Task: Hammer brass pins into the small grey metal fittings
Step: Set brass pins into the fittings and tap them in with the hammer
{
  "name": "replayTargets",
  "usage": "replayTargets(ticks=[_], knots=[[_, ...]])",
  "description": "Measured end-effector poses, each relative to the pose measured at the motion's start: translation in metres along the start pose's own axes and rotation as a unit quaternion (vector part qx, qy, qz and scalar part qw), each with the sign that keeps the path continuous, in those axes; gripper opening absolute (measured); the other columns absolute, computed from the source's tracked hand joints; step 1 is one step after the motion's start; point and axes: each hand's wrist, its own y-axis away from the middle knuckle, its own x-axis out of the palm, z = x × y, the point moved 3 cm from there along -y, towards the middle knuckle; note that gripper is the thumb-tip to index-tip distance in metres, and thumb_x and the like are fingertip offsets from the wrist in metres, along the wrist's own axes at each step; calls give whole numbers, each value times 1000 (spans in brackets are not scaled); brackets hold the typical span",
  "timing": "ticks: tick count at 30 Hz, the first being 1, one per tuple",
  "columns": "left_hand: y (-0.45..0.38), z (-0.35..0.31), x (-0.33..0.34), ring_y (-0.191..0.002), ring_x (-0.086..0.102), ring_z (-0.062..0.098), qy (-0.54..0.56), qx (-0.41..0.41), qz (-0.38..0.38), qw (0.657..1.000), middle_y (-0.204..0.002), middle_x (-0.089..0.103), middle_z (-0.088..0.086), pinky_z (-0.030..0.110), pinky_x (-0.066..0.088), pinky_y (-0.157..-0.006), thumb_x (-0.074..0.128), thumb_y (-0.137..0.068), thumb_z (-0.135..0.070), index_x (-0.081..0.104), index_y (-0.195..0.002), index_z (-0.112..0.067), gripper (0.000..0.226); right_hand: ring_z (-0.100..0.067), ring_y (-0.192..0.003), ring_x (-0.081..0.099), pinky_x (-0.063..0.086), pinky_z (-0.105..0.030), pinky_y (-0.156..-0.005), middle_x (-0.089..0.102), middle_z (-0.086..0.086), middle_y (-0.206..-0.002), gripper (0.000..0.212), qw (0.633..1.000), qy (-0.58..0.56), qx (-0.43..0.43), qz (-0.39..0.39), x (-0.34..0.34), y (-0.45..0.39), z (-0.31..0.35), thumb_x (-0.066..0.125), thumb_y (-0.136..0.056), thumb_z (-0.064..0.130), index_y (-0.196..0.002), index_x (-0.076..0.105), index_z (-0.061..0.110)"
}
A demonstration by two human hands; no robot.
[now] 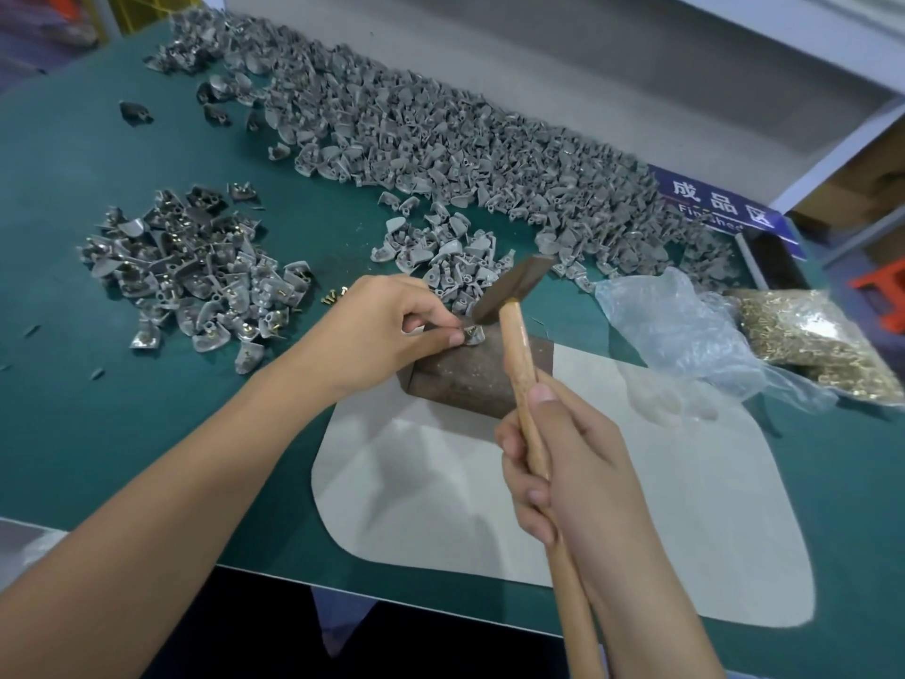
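My left hand pinches a small grey fitting with a brass pin in it on top of a dark rusty metal block. My right hand grips the wooden handle of a hammer. The hammer's dark head hovers just above and to the right of the fitting.
A long heap of bare grey fittings runs along the back of the green table. Fittings with brass pins lie piled at left. A bag of brass pins and a crumpled clear bag sit at right. A pale mat lies under the block.
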Motion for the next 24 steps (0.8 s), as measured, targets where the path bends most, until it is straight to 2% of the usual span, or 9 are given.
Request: replayTargets(ticks=[2, 4, 8, 12, 16, 18, 21, 24], knots=[[0, -1, 0, -66, 53, 14, 5, -6, -1, 1000, -69, 58, 3, 30, 41, -61, 84, -84, -22, 82, -85, -17, 5, -11, -42, 28, 24, -17, -37, 52, -4, -70, 44, 1000, 0, 13, 0, -3, -2, 0, 42, -112, 24, -73, 64, 23], [0, -1, 0, -66, 53, 11, 9, -10, 0, 1000, -68, 57, -3, 24, 38, -60, 84, -85, -22, 82, -86, -18, 5, -11, -42, 28, 26, -17, -38, 52, -4, -71, 41, 1000, 6, -9, -3, -7, -1, 4, 46, -109, 28, -73, 62, 19], [0, -2, -1, -67, 53, 10, -1, -7, 2, 1000, -65, 53, -13, 18, 37, -61, 83, -86, -23, 83, -89, -22, 3, -10, -41, 28, 28, -16, -41, 50, -4, -71, 32, 998, -13, -61, 2, -11, 2, 8, 47, -100, 38, -89, 64, 12], [1, -5, -1, -72, 53, 11, -19, 6, 6, 1000, -69, 58, 0, 24, 41, -65, 83, -86, -24, 82, -88, -19, 5, -11, -42, 28, 24, -17, -39, 51, -3, -70, 32, 1000, 21, -9, 15, -8, -1, -3, 49, -104, 37, -89, 64, 12], [0, -8, -2, -72, 51, 8, -30, 9, 5, 999, -68, 57, 1, 19, 37, -65, 82, -87, -24, 83, -91, -19, 6, -11, -42, 29, 28, -16, -40, 51, -3, -71, 29, 999, 12, -44, 11, -9, 0, -1, 49, -98, 38, -90, 72, 24], [1, -8, -3, -73, 52, 7, -30, 11, 6, 999, -69, 59, 1, 18, 37, -65, 82, -88, -24, 83, -91, -18, 7, -11, -43, 29, 28, -16, -40, 50, -5, -71, 28, 998, 0, -50, 24, -8, -1, -1, 48, -99, 38, -103, 75, 30], [1, -8, -2, -76, 53, 14, -37, 12, 9, 999, -72, 61, 3, 28, 43, -68, 81, -88, -26, 82, -90, -16, 10, -10, -43, 30, 28, -16, -41, 50, -2, -70, 35, 999, 8, -20, 44, -8, -3, -5, 50, -97, 39, -123, 72, 42], [1, -10, -2, -79, 54, 20, -52, 18, 12, 998, -74, 63, 4, 36, 46, -71, 79, -89, -28, 82, -92, -16, 12, -11, -43, 30, 29, -17, -42, 50, 1, -69, 40, 998, 20, -53, 27, -9, -2, -4, 49, -99, 37, -133, 67, 47]])
